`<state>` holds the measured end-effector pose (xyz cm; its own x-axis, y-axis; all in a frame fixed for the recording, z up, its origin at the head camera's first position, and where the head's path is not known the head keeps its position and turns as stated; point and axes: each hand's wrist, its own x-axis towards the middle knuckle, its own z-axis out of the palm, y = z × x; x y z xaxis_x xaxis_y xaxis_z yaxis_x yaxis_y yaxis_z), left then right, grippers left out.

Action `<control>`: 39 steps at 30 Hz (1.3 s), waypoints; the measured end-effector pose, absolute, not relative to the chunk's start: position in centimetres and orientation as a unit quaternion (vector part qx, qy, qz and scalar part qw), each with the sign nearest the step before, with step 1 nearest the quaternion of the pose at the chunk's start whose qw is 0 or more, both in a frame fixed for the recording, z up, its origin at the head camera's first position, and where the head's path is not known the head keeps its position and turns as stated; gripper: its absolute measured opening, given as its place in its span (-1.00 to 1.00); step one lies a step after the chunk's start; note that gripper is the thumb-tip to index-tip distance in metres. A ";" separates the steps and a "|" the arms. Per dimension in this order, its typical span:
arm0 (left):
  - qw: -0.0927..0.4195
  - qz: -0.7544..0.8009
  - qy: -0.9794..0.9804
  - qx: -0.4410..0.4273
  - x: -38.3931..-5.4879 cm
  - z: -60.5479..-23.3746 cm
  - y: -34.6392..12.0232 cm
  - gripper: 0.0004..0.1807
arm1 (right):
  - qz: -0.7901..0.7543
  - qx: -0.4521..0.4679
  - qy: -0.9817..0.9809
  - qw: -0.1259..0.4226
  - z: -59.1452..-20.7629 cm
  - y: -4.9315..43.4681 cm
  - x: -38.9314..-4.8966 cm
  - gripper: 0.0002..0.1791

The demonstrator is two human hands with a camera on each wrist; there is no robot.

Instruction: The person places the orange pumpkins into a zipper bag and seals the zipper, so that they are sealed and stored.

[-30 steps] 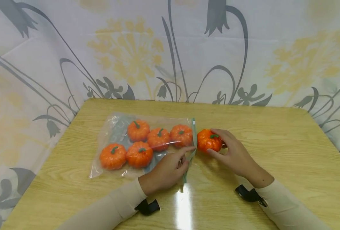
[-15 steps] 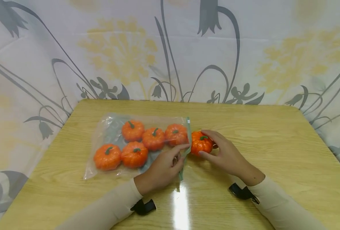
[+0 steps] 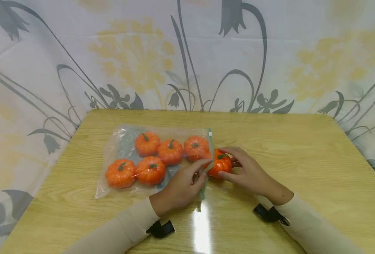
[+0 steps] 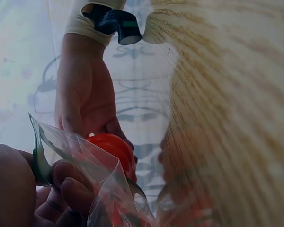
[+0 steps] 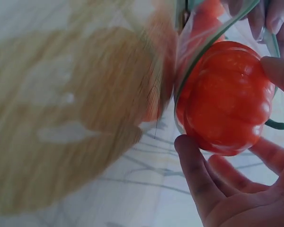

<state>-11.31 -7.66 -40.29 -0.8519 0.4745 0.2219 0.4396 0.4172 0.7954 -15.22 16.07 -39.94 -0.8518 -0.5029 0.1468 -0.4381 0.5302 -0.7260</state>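
Note:
A clear plastic zip bag (image 3: 112,155) lies flat on the table with several small orange toy pumpkins (image 3: 120,173) inside, each with a green stem. Its green zip edge (image 3: 211,141) faces right. With thumb and index finger, my left hand (image 3: 179,187) pinches the near part of that edge and lifts it. My right hand (image 3: 250,173) grips another orange pumpkin (image 5: 229,99) from the right, thumb on one side and fingers on the other. In the right wrist view this pumpkin sits in the bag's mouth, its leading side behind the green edge.
The wooden table (image 3: 301,158) extends to both sides and toward the back. A floral-patterned cloth (image 3: 187,53) hangs behind it. Black wrist mounts (image 3: 160,230) sit on both sleeves, close above the tabletop.
My right hand has pushed the pumpkin left, from beside the zip edge to partly inside the bag's mouth. My left hand keeps its pinch on the edge. The head view has shifted slightly.

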 end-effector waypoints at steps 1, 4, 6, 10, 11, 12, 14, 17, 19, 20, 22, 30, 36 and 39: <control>0.018 0.465 0.843 0.270 -11.3 -40.3 -7.6 -0.54 | -0.408 -0.268 0.872 0.046 -39.9 16.0 -15.2 -0.25; 0.019 0.459 0.846 0.270 -11.3 -40.1 -7.5 -0.54 | -0.416 -0.263 0.869 0.055 -39.9 16.0 -15.2 -0.24; 0.024 0.458 0.847 0.271 -11.3 -40.2 -7.5 -0.54 | -0.421 -0.258 0.867 0.064 -39.9 16.0 -15.1 -0.23; 0.032 0.463 0.843 0.273 -11.3 -40.1 -7.5 -0.53 | -0.427 -0.255 0.864 0.076 -39.9 15.8 -15.1 -0.21; 0.033 0.464 0.842 0.273 -11.3 -40.1 -7.5 -0.53 | -0.430 -0.257 0.862 0.079 -40.0 15.8 -15.1 -0.21; 0.033 0.464 0.842 0.274 -11.3 -40.1 -7.6 -0.53 | -0.432 -0.258 0.861 0.081 -40.0 15.7 -15.0 -0.21; 0.034 0.464 0.841 0.278 -11.4 -40.1 -7.5 -0.53 | -0.435 -0.260 0.858 0.083 -39.9 15.7 -15.0 -0.21; 0.037 0.462 0.839 0.284 -11.4 -40.1 -7.5 -0.52 | -0.441 -0.261 0.854 0.088 -40.0 15.7 -14.8 -0.22; 0.040 0.462 0.838 0.287 -11.3 -40.1 -7.5 -0.52 | -0.446 -0.261 0.851 0.094 -40.1 15.7 -14.8 -0.23; 0.041 0.462 0.838 0.288 -11.3 -40.2 -7.6 -0.52 | -0.448 -0.262 0.849 0.095 -40.1 15.7 -14.8 -0.23; 0.043 0.464 0.836 0.289 -11.3 -40.3 -7.6 -0.52 | -0.454 -0.261 0.846 0.098 -40.2 15.7 -14.8 -0.24; 0.044 0.462 0.836 0.292 -11.3 -40.5 -7.8 -0.51 | -0.463 -0.267 0.839 0.101 -40.3 15.5 -14.9 -0.26; 0.053 0.464 0.834 0.294 -11.3 -40.5 -7.7 -0.50 | -0.455 -0.267 0.841 0.115 -40.4 15.4 -14.8 -0.30; 0.058 0.467 0.832 0.293 -11.3 -40.4 -7.6 -0.51 | -0.447 -0.265 0.846 0.117 -40.4 15.5 -14.7 -0.31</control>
<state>-11.27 -7.61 -40.43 -0.8210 0.5424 0.1781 0.4343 0.3909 0.8115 -14.74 15.46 -40.35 -0.8317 -0.5539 0.0385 -0.3445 0.4604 -0.8181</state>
